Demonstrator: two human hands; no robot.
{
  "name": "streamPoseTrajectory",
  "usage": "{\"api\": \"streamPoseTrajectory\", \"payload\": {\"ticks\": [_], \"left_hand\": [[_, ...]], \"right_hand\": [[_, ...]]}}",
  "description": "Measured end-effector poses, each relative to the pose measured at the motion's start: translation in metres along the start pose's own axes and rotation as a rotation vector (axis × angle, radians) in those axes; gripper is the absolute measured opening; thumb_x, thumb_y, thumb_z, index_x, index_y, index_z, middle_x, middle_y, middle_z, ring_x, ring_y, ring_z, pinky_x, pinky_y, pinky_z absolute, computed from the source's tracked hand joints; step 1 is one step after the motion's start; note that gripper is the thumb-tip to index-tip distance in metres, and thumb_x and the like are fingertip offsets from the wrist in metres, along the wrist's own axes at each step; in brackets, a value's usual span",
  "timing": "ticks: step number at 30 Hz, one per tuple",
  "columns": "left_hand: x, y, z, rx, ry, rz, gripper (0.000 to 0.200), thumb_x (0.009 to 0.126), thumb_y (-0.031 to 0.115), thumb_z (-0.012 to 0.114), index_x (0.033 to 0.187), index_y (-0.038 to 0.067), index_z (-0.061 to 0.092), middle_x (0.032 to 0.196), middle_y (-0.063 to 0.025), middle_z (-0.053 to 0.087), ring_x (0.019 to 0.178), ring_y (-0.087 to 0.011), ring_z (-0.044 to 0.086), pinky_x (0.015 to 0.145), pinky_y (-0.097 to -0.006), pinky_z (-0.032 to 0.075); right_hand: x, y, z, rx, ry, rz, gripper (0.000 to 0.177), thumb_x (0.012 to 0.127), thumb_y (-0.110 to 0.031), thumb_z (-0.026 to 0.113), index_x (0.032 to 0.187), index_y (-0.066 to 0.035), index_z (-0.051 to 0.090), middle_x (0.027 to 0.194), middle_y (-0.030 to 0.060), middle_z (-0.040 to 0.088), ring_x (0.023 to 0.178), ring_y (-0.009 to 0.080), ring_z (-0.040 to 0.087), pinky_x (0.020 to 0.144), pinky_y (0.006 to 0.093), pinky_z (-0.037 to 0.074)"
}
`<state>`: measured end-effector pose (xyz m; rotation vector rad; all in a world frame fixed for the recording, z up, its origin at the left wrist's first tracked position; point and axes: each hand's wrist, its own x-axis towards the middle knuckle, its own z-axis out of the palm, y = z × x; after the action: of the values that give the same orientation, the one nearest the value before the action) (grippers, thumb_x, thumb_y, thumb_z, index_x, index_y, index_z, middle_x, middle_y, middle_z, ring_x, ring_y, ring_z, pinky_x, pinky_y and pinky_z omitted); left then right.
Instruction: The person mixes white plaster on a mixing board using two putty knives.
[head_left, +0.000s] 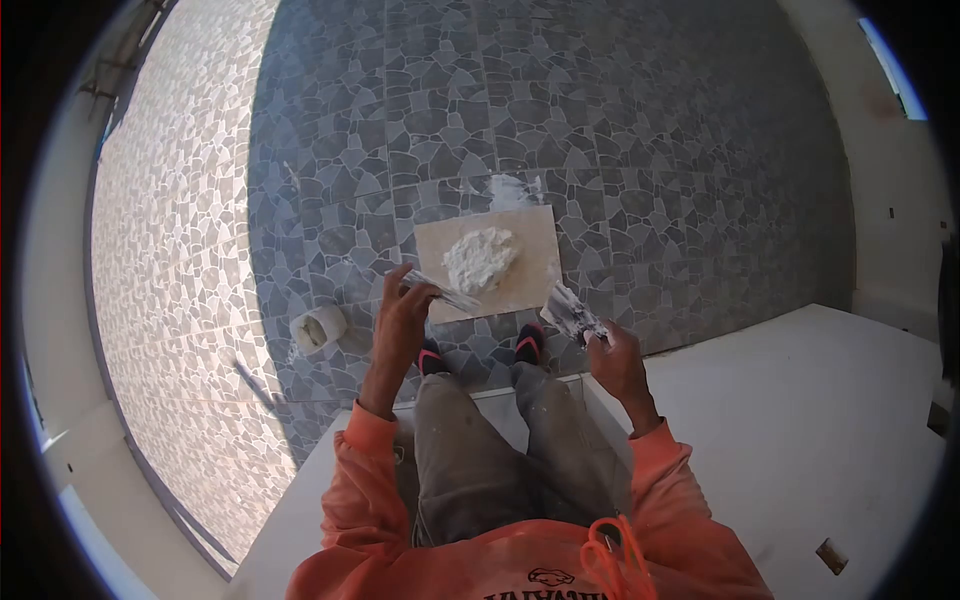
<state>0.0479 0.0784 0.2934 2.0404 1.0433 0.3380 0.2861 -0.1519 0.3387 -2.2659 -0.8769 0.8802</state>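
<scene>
My left hand (402, 318) is closed on the edge of a flat scraper blade (447, 291), smeared with white and tilted over the near left part of a beige board. In my right hand (617, 367) is a putty knife (570, 311), its wide blade coated with white paste and pointing at the board's near right corner. The handle is mostly hidden by my fingers. A lumpy mound of white paste (480, 258) sits in the middle of the board (535, 235) on the floor, beyond both hands.
A white bucket (318, 329) stands on the stone-patterned tile floor (680, 240) to the left. White smears (513, 192) mark the tiles beyond the board. My shoes (529, 343) are close to its near edge. A large white surface (790, 430) extends at right, with a small cut-out (831, 556).
</scene>
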Motion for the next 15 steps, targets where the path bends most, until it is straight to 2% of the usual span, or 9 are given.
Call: {"api": "streamPoseTrajectory", "payload": {"ticks": [2,5,7,9,11,13,15], "left_hand": [[0.014,-0.029,0.043,-0.109,-0.037,0.032,0.022,0.079,-0.01,0.064,0.096,0.004,0.066,0.119,-0.0168,0.054,0.108,-0.0342,0.059,0.088,-0.0391,0.05],[0.031,-0.07,0.109,-0.125,-0.021,0.053,0.025,0.072,-0.01,0.059,0.094,0.001,0.065,0.103,-0.0151,0.056,0.1,-0.0332,0.058,0.089,-0.0382,0.048],[0.043,-0.108,0.153,-0.152,-0.026,0.09,0.023,0.07,-0.006,0.056,0.092,-0.001,0.064,0.102,-0.0161,0.057,0.098,-0.032,0.058,0.085,-0.0382,0.047],[0.049,-0.138,0.182,-0.174,-0.066,0.106,0.022,0.071,-0.006,0.057,0.091,-0.001,0.064,0.102,-0.0159,0.057,0.096,-0.0321,0.058,0.083,-0.0384,0.047],[0.059,-0.17,0.214,-0.181,-0.078,0.075,0.014,0.077,-0.002,0.061,0.09,-0.002,0.064,0.102,-0.0173,0.057,0.094,-0.0328,0.058,0.081,-0.0383,0.047],[0.07,-0.197,0.244,-0.151,-0.075,0.017,0.009,0.081,0.0,0.062,0.09,-0.003,0.064,0.101,-0.0182,0.057,0.095,-0.0334,0.057,0.082,-0.039,0.047],[0.079,-0.237,0.273,-0.068,-0.048,0.128,0.018,0.085,0.002,0.065,0.102,0.0,0.063,0.108,-0.0183,0.056,0.096,-0.0331,0.058,0.079,-0.0389,0.048]], "right_hand": [[0.034,0.026,0.016,0.031,-0.037,-0.058,0.026,0.09,-0.011,0.057,0.109,0.006,0.062,0.096,0.0268,0.067,0.092,0.0429,0.066,0.078,0.0412,0.052],[0.077,0.078,0.052,0.038,-0.061,-0.122,0.025,0.089,-0.006,0.056,0.109,0.005,0.063,0.099,0.025,0.068,0.093,0.0412,0.067,0.079,0.0397,0.053],[0.108,0.119,0.083,-0.002,-0.074,-0.184,0.024,0.088,-0.006,0.057,0.109,0.005,0.063,0.101,0.0252,0.068,0.092,0.0413,0.067,0.079,0.0397,0.053],[0.131,0.153,0.118,0.012,-0.057,-0.239,0.022,0.088,-0.006,0.058,0.106,0.005,0.063,0.094,0.0242,0.067,0.085,0.0387,0.067,0.074,0.0388,0.052],[0.153,0.184,0.153,0.038,-0.023,-0.305,0.017,0.089,-0.006,0.06,0.101,0.006,0.062,0.084,0.0232,0.066,0.074,0.0347,0.067,0.067,0.0369,0.05],[0.172,0.213,0.188,-0.022,-0.028,-0.456,0.021,0.083,-0.002,0.06,0.103,0.005,0.063,0.087,0.0218,0.065,0.073,0.0368,0.065,0.067,0.0388,0.052],[0.184,0.236,0.218,-0.096,-0.044,-0.605,0.025,0.079,0.0,0.061,0.103,0.003,0.064,0.09,0.02,0.064,0.074,0.0359,0.064,0.065,0.0398,0.053]]}}
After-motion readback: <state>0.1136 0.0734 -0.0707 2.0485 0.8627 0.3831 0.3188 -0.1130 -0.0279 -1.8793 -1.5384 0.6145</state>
